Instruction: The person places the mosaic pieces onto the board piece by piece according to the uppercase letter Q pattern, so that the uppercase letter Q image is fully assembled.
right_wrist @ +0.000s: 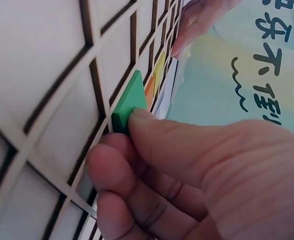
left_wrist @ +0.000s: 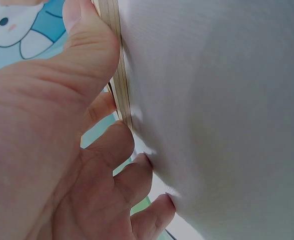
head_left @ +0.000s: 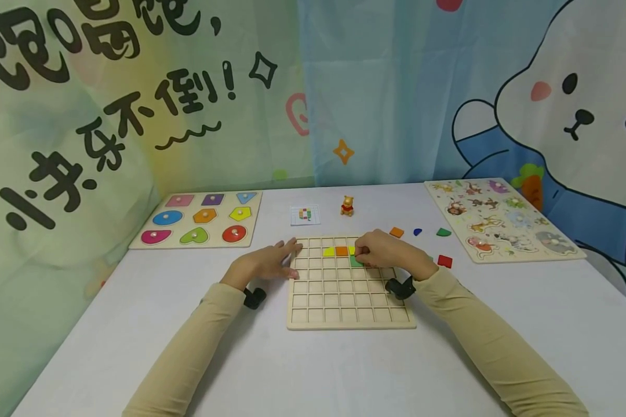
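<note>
A wooden grid board (head_left: 323,315) lies on the white table in front of me. My right hand (head_left: 393,253) is over its upper right part, thumb and curled fingers pinching a green tile (right_wrist: 131,100) at one of the cells. In the row above sit a yellow tile (head_left: 328,252), an orange tile (head_left: 341,251) and a second yellow piece, partly covered by that hand. My left hand (head_left: 271,260) rests at the board's left edge. The left wrist view shows its thumb (left_wrist: 89,47) against the board's side and several fingertips low by the tabletop.
Right of the board lie loose orange (head_left: 396,232), blue (head_left: 417,231), green (head_left: 443,232) and red (head_left: 445,262) pieces. Behind it are a pattern card (head_left: 305,215) and a bear figurine (head_left: 347,205). A shape puzzle (head_left: 219,234) stands back left, an animal puzzle (head_left: 506,223) back right.
</note>
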`<move>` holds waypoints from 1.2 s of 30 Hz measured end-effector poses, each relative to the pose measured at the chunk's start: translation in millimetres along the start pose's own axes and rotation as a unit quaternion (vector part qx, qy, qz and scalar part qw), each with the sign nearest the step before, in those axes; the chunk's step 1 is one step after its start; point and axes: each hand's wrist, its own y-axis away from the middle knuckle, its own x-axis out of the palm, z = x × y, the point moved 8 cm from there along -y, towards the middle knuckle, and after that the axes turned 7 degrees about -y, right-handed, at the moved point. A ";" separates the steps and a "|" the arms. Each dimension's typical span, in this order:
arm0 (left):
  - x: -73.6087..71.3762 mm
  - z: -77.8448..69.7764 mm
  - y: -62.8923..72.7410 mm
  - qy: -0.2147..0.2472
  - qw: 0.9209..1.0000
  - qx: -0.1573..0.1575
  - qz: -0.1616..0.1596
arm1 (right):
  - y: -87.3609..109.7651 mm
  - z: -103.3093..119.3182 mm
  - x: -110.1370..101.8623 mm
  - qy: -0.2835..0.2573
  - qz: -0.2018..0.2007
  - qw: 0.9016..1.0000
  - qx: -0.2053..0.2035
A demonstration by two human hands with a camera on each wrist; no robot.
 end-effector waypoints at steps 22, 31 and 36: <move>-1.2 0.4 -0.8 -0.012 1.000 0.007 -0.004 | -3.2 -15.2 -4.3 -0.051 -0.016 0.998 0.045; -0.6 -0.8 -0.3 -0.012 1.000 0.014 -0.008 | -0.9 -13.6 -6.5 -0.027 -0.033 0.996 0.074; -0.8 -1.4 1.5 -0.009 1.000 0.015 -0.008 | -2.1 -18.5 -3.4 -0.001 -0.026 0.994 0.104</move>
